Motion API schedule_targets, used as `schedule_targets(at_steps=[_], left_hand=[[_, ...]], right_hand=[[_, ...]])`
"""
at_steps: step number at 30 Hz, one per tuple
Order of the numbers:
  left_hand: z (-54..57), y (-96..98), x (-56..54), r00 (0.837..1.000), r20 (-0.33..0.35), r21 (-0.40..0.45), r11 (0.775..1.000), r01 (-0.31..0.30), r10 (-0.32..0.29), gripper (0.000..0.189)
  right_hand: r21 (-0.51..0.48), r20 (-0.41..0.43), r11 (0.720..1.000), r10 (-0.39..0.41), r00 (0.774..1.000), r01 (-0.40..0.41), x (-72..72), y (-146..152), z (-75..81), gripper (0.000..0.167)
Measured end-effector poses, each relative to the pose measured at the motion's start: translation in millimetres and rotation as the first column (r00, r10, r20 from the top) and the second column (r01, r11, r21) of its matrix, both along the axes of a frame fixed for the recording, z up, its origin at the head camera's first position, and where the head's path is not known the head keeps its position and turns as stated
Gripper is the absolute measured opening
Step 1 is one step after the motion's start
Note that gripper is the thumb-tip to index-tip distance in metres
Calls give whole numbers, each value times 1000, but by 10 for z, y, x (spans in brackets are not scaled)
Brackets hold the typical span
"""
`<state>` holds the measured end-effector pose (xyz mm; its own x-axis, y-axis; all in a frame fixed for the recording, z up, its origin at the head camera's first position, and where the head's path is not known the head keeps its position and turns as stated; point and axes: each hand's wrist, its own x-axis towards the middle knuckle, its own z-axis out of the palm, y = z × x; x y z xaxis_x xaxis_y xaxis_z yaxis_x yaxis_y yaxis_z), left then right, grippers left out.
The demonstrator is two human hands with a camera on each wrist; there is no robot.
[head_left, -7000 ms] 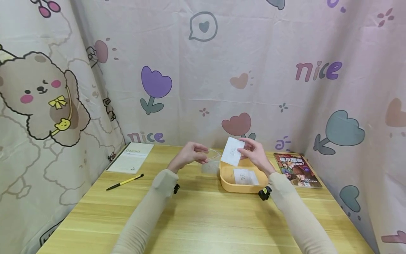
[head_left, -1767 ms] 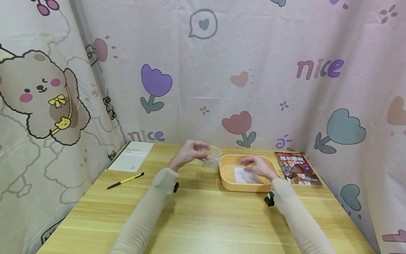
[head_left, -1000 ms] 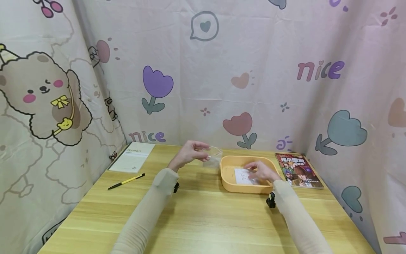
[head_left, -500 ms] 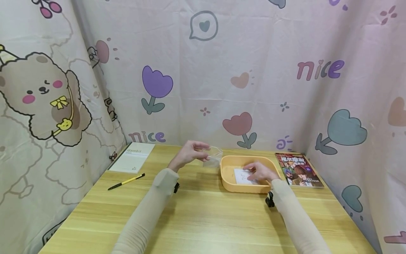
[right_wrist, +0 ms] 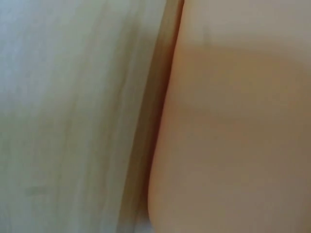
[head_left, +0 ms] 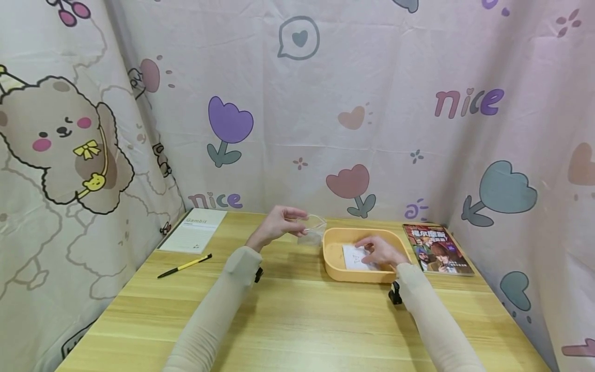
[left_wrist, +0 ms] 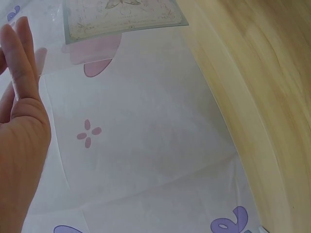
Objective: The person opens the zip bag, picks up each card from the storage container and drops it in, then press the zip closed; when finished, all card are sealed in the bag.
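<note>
In the head view my left hand (head_left: 279, 225) pinches the rim of a clear plastic bag (head_left: 311, 237), whose mouth gapes toward the right. The left wrist view shows a printed card with a butterfly (left_wrist: 124, 12) behind the clear film, beside the fingers. My right hand (head_left: 381, 251) reaches down into a yellow-orange plastic bin (head_left: 335, 264), its thumb and fingers curled at a white card (head_left: 352, 258) with faint drawing. The hand covers the card's right part. In the right wrist view only the bin's wall (right_wrist: 233, 145) and the wooden table fill the picture.
On the table's left lie a notepad (head_left: 192, 232) and a yellow-and-black pen (head_left: 185, 266). A colourful magazine (head_left: 438, 250) lies to the right of the bin. A patterned curtain (head_left: 297, 129) hangs behind the table.
The card that my right hand held up seven seconds ago is gone from it. That hand has gone down into the bin, where the card has shifted slightly. My left hand keeps its place.
</note>
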<state>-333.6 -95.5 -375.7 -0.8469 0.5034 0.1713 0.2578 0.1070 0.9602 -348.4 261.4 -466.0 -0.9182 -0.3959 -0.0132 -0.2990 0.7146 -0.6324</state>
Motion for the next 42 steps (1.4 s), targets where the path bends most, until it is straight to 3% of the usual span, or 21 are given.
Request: schedule_targets(at_steps=[8, 20, 30, 42], left_hand=[[2, -12, 8, 1000, 29, -4, 1000, -7, 7, 47], [37, -3, -8, 999, 24, -13, 1000, -28, 29, 40], [39, -33, -7, 997, 60, -32, 998, -55, 56, 38], [48, -19, 7, 996, 69, -34, 998, -60, 62, 40]], right_hand=[[-46, -44, 999, -19, 999, 17, 15, -19, -6, 41], [-170, 10, 985, -30, 999, 32, 42, 64, 120, 46], [-394, 48, 919, 12, 999, 8, 64, -24, 255, 56], [-511, -52, 859, 4, 999, -30, 93, -158, 454, 58]])
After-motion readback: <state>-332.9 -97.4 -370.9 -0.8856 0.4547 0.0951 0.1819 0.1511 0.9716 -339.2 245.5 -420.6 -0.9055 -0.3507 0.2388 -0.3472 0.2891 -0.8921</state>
